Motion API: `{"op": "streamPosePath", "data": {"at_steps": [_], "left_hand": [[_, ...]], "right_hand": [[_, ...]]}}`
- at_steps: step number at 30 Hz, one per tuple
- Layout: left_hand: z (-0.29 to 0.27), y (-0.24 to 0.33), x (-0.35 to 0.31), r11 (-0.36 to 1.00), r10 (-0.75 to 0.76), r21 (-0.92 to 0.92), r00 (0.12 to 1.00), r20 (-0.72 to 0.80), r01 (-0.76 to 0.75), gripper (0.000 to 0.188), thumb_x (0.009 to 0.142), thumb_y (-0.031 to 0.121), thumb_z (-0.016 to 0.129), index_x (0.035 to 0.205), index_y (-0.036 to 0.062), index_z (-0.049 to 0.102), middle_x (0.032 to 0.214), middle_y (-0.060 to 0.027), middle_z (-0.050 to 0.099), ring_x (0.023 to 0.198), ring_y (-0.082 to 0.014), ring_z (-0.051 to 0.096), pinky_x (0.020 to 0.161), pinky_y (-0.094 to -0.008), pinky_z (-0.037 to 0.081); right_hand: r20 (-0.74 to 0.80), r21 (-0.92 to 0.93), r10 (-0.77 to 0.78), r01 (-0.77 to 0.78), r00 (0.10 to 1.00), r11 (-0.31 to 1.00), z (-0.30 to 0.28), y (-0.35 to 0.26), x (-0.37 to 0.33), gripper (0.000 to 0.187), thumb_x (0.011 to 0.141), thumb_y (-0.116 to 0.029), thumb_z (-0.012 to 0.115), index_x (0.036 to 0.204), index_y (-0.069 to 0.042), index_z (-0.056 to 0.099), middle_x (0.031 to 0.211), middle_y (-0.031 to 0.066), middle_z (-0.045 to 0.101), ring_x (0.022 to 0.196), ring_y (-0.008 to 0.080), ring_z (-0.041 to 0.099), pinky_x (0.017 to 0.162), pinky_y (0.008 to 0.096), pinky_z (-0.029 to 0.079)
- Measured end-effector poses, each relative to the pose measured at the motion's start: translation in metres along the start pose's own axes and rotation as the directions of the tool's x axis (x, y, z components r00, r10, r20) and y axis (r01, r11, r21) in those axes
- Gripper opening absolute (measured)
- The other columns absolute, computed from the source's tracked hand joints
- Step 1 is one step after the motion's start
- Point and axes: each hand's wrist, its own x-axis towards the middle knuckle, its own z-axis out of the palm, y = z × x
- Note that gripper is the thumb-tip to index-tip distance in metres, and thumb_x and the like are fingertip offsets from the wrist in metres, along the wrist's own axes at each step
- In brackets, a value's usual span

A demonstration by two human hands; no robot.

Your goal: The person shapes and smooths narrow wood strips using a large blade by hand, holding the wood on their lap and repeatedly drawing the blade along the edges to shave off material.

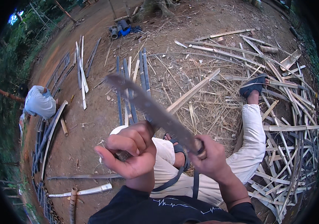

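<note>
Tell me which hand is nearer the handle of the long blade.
The right. The right hand grips the handle; the left hand is off to its left, not touching it.

ahead blocked: machete [155, 109], bamboo strip [194, 90] | left: open dirt [88, 136] | right: cluttered strip pile [292, 128]

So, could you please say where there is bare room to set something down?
Mostly bare soil lies between the left hand and the curved strip by the other person. The right side is crowded with heaped split strips.
</note>
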Motion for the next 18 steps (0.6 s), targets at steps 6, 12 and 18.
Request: {"op": "streamPosePath", "data": {"at_steps": [6, 12, 18], "left_hand": [[0.004, 0.002, -0.016, 0.996, -0.038, 0.070, 0.993, -0.114, 0.046, 0.058, 0.106, 0.051, 0.019, 0.062, 0.0151, 0.026, 0.043, 0.0001, 0.020, 0.041, -0.0131, 0.015, 0.043, -0.0313, 0.025], [0.003, -0.004, -0.022, 0.997, 0.066, 0.025, 0.994, 0.082, -0.068, 0.050, 0.108, 0.043, 0.022, 0.065, 0.0177, 0.027, 0.043, 0.0020, 0.023, 0.038, -0.0103, 0.013, 0.042, -0.0287, 0.020], [0.023, 0.000, -0.035, 0.998, 0.063, 0.008, 0.939, -0.338, -0.065, 0.052, 0.107, 0.043, 0.025, 0.062, 0.0177, 0.024, 0.043, 0.0024, 0.020, 0.038, -0.0105, 0.012, 0.042, -0.0284, 0.020]], "right_hand": [[0.080, -0.053, -0.140, 0.145, 0.987, 0.988, 0.002, 0.008, 0.005, 0.041, 0.073, -0.015, 0.082, 0.104, 0.001, 0.061, 0.076, 0.0149, 0.064, 0.064, 0.0320, 0.067, 0.058, 0.0360, 0.053], [-0.035, -0.254, 0.197, -0.200, 0.980, 0.946, -0.009, 0.080, 0.018, 0.030, 0.073, -0.014, 0.077, 0.095, -0.006, 0.059, 0.069, 0.0117, 0.064, 0.059, 0.0322, 0.065, 0.055, 0.0438, 0.052], [0.034, -0.042, -0.150, 0.151, 0.988, 0.988, 0.001, 0.013, -0.008, 0.019, 0.077, -0.010, 0.072, 0.082, -0.002, 0.056, 0.065, 0.0149, 0.060, 0.055, 0.0329, 0.064, 0.052, 0.0398, 0.050]]}}
